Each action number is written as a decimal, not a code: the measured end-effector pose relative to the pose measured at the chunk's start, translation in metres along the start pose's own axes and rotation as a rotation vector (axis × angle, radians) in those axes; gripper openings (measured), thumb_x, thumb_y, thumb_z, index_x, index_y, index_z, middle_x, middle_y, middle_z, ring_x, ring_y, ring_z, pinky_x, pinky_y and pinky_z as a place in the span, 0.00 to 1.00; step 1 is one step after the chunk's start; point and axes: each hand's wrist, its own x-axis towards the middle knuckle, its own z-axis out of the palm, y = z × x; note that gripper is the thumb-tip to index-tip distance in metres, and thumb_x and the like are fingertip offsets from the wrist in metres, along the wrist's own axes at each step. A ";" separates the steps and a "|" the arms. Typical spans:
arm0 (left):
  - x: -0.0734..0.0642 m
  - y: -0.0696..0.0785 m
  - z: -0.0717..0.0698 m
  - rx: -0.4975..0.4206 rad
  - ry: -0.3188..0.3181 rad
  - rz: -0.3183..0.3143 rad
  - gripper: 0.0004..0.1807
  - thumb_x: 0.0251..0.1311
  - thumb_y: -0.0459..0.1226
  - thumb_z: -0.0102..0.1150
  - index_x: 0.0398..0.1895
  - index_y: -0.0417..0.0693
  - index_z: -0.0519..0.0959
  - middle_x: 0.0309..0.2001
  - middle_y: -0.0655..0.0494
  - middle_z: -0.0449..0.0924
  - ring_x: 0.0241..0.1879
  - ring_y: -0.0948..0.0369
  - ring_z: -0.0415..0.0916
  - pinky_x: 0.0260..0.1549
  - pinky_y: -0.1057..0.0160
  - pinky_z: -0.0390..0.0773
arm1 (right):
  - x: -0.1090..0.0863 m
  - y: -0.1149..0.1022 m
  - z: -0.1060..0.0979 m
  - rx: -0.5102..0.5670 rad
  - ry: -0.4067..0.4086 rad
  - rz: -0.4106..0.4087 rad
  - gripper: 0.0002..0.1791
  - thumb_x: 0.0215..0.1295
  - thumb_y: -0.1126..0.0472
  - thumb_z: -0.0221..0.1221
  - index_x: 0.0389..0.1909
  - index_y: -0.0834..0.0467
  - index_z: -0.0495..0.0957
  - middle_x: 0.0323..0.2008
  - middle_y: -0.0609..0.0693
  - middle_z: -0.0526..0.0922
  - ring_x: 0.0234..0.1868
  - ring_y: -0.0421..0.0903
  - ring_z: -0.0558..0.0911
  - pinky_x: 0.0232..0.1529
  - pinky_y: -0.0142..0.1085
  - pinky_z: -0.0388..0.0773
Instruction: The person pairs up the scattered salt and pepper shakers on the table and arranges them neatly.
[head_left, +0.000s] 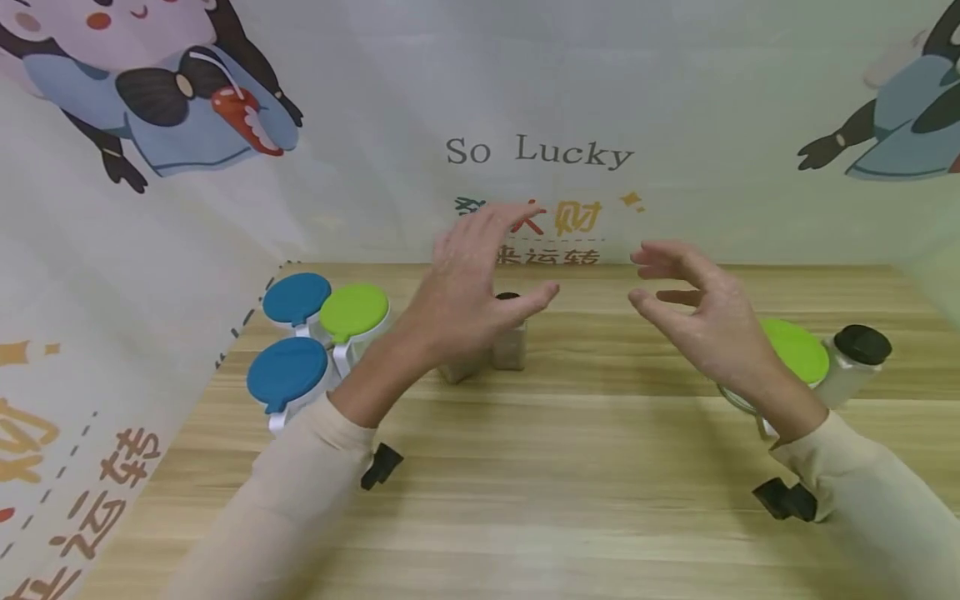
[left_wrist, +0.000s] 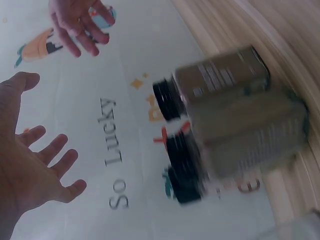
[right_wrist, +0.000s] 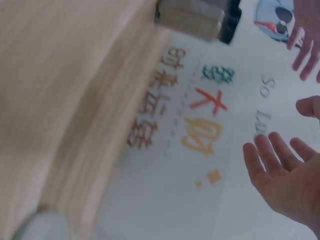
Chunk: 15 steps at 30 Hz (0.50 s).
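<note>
My left hand (head_left: 468,287) is held in the air above the middle of the table, fingers spread and holding nothing. Behind and below it stand square black-capped jars (head_left: 510,346) with brownish contents, partly hidden by the hand. The left wrist view shows those jars (left_wrist: 225,77) larger and blurred, beside the left hand (left_wrist: 32,170). My right hand (head_left: 701,312) hovers to the right, its fingers loosely bent around nothing. Close by its wrist are a green-lidded container (head_left: 802,350) and a black-capped clear jar (head_left: 855,367), the container partly covered by the forearm.
Two blue-lidded containers (head_left: 287,371) and another green-lidded one (head_left: 354,311) are grouped at the table's left side. A printed cloth (head_left: 712,108) hangs behind the wooden table (head_left: 570,467). Small black pieces (head_left: 783,500) show by both wrists.
</note>
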 end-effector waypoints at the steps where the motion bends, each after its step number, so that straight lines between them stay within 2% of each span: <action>1: -0.004 -0.004 -0.005 0.004 0.010 -0.005 0.38 0.67 0.51 0.64 0.76 0.52 0.62 0.71 0.55 0.64 0.71 0.59 0.56 0.70 0.45 0.50 | 0.002 0.000 0.005 0.014 0.000 0.003 0.27 0.71 0.64 0.63 0.69 0.57 0.72 0.60 0.52 0.79 0.59 0.46 0.77 0.55 0.35 0.76; 4: -0.015 -0.015 -0.019 0.041 0.025 -0.048 0.37 0.67 0.51 0.64 0.75 0.51 0.64 0.71 0.52 0.64 0.71 0.56 0.57 0.70 0.43 0.47 | 0.008 0.002 0.018 0.048 0.007 0.008 0.24 0.72 0.64 0.62 0.67 0.59 0.74 0.58 0.52 0.80 0.57 0.47 0.79 0.54 0.34 0.77; 8: -0.037 -0.031 -0.033 0.121 -0.011 -0.136 0.38 0.67 0.54 0.63 0.75 0.51 0.64 0.73 0.50 0.62 0.72 0.51 0.55 0.70 0.39 0.43 | 0.013 0.008 0.038 0.086 -0.005 0.030 0.23 0.71 0.66 0.61 0.65 0.61 0.75 0.58 0.53 0.80 0.57 0.49 0.79 0.55 0.39 0.77; 11: -0.060 -0.050 -0.047 0.145 -0.037 -0.192 0.37 0.68 0.54 0.61 0.76 0.52 0.64 0.73 0.51 0.61 0.73 0.50 0.54 0.68 0.37 0.46 | 0.018 0.011 0.056 0.122 -0.072 0.060 0.24 0.70 0.66 0.62 0.66 0.62 0.73 0.60 0.56 0.78 0.59 0.51 0.77 0.58 0.47 0.76; 15: -0.101 -0.077 -0.069 0.172 -0.035 -0.244 0.36 0.66 0.50 0.64 0.74 0.49 0.67 0.72 0.47 0.64 0.71 0.46 0.56 0.64 0.32 0.54 | 0.024 0.014 0.081 0.159 -0.208 0.095 0.29 0.69 0.67 0.63 0.69 0.63 0.68 0.65 0.59 0.73 0.65 0.56 0.73 0.63 0.54 0.71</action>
